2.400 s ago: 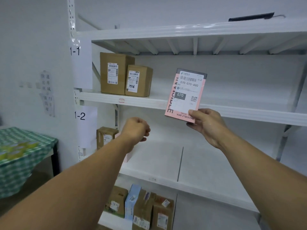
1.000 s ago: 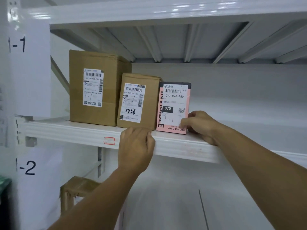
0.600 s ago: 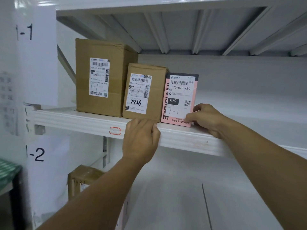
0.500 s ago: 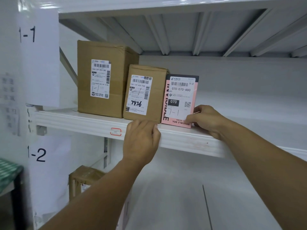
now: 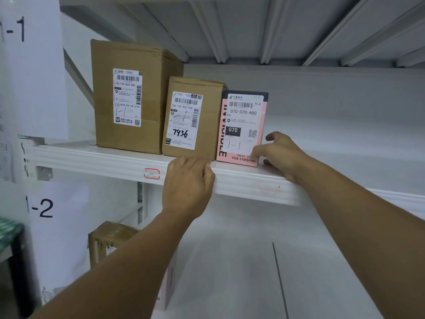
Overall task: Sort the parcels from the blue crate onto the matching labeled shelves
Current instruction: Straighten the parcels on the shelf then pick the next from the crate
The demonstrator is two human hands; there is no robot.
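one parcel: the pink parcel (image 5: 241, 125) now stands upright on shelf 1-1 (image 5: 99, 160), its left edge against the small brown box (image 5: 207, 120); two seconds ago it was held up in the air
right grip (image 5: 282, 155): has let go of the lower right corner; thumb tip still brushes the front, the other fingers spread clear
left grip (image 5: 187, 180): curled over the shelf's front lip, unmoved
match: the handwritten 1-1 on the label agrees with the 1-1 sign (image 5: 16, 31)
meaning: this parcel looks sorted; likely next, back to the crate, which is out of view
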